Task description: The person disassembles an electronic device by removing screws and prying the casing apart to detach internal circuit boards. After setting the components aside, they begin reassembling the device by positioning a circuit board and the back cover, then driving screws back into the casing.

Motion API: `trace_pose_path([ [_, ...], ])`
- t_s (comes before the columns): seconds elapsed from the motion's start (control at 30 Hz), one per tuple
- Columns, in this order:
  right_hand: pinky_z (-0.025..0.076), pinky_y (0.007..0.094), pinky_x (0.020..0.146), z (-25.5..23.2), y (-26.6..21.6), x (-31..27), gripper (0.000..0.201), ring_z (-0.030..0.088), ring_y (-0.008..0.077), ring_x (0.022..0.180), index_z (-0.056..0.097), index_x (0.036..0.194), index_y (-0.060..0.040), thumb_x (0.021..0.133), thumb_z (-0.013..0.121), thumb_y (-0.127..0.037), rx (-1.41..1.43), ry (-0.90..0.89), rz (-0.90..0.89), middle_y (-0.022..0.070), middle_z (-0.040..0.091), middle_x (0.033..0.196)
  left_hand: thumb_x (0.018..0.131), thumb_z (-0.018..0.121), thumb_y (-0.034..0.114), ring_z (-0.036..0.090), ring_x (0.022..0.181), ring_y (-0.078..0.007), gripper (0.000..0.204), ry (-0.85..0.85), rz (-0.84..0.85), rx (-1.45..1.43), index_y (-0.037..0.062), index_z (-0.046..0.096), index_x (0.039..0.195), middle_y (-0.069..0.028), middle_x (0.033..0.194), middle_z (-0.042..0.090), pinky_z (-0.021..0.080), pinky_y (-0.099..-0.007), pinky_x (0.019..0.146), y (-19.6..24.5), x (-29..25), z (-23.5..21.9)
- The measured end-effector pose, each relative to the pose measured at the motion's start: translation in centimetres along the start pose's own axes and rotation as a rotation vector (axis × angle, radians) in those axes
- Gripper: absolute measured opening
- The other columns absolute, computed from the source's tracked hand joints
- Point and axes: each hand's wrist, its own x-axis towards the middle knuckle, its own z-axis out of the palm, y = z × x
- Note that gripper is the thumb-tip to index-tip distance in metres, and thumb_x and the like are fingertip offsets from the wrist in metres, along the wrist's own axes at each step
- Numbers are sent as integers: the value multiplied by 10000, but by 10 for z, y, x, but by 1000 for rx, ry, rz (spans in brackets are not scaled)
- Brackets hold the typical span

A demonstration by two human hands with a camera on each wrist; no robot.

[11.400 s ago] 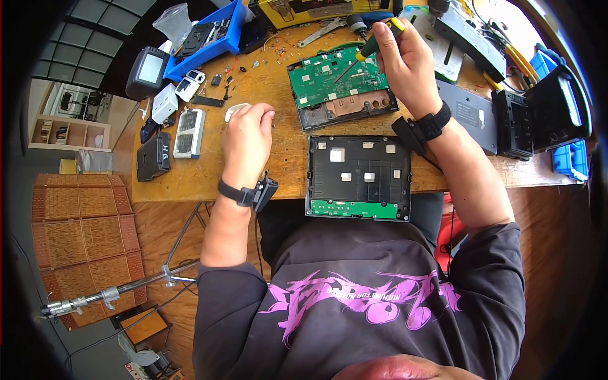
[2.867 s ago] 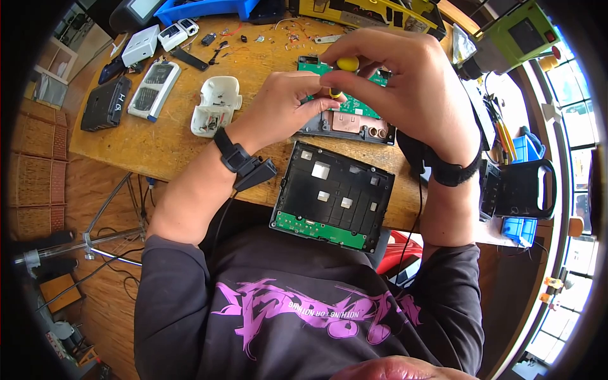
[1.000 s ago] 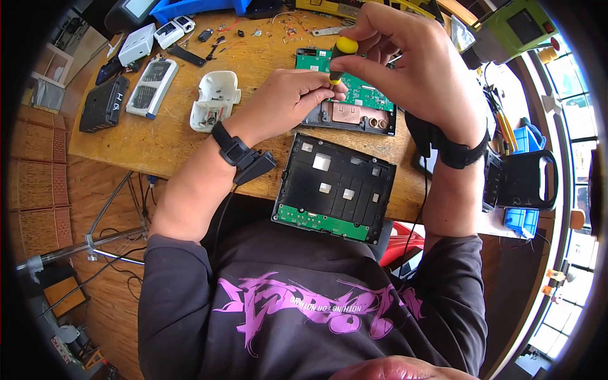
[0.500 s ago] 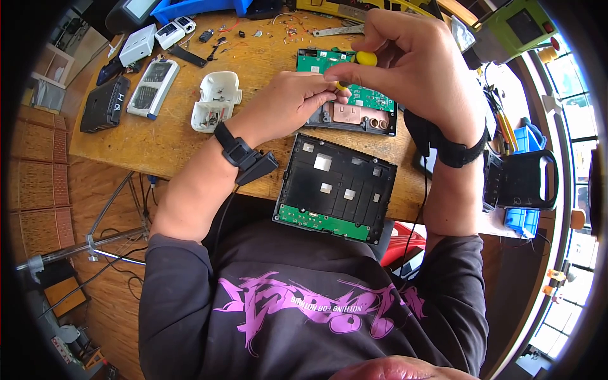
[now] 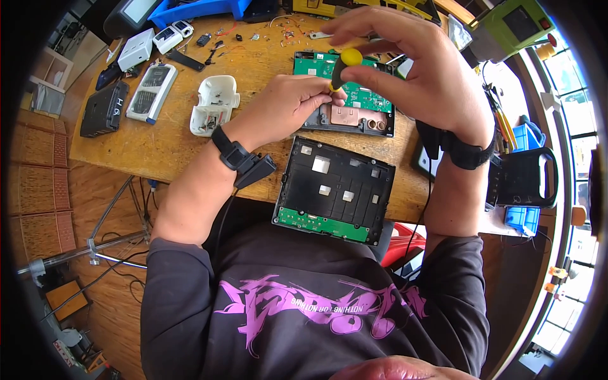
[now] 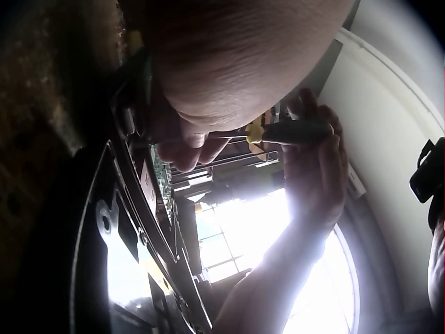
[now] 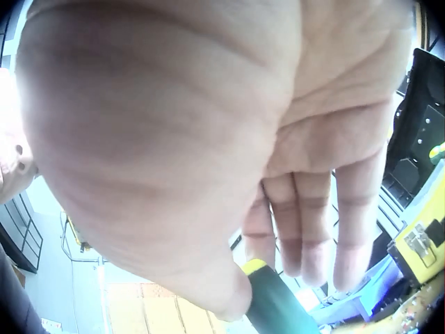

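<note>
In the head view, a green circuit board (image 5: 375,99) lies in a dark casing with a copper-coloured plate (image 5: 345,115). Over it stands a screwdriver (image 5: 351,57) with a yellow-capped dark handle. My left hand (image 5: 282,104) pinches its shaft low down, close over the board; the tip is hidden. Around the handle's top, my right hand (image 5: 418,73) has its fingers spread and the thumb against the handle. The right wrist view shows that thumb beside the handle (image 7: 278,299) and the other fingers fairly straight. A black panel (image 5: 304,183) with a green strip board overhangs the table's front edge.
Left of the hands, a white two-part container (image 5: 218,85) holds small screws. Farther left are a bit set case (image 5: 152,95) and a black box (image 5: 101,111). A blue tray (image 5: 190,12) stands behind. A green power tool (image 5: 516,31) sits at right.
From holding the screwdriver's handle, my right fingers have spread away from its top while the thumb stays near. The handle leans back left. Earlier, my left hand was away from the board.
</note>
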Motion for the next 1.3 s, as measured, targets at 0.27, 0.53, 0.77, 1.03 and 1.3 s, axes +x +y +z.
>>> trace_pose_path([
  [0.27,616,326,673,-7,-40,10,310,795,214,738,749,881,9,890,996,-178,-160,49,163,117,805,852,1098,721,52,842,1038,-327,200,10,28,29,32,847,1252,-147,1149,871,644,-404,917,-4,-1,1],
  [0.53,653,286,892,2,4,-2,255,831,141,985,862,1265,-49,1021,902,-110,11,-79,5,97,864,1145,1099,720,59,831,1018,-316,205,19,-29,-28,50,854,1254,-150,1134,867,640,-405,921,0,0,3],
  [0.77,631,276,780,-3,-11,-5,254,802,107,844,880,1205,-36,985,951,-141,-127,-20,270,55,848,1004,1115,725,97,856,1108,-330,218,4,-6,11,5,804,1296,-157,1175,875,665,-419,963,1,1,1],
  [1.03,647,278,858,-8,2,-13,316,848,142,1035,845,1311,-6,1010,909,-79,109,-82,139,92,874,1155,1115,715,62,840,1048,-311,195,17,-29,-20,47,843,1261,-145,1145,868,643,-396,922,1,0,2],
  [1.3,657,302,700,-15,-32,7,266,836,199,792,806,950,10,898,991,-174,-75,18,396,134,857,931,1114,716,68,841,1044,-319,183,41,0,-38,39,832,1254,-141,1130,868,641,-408,915,-1,1,5],
])
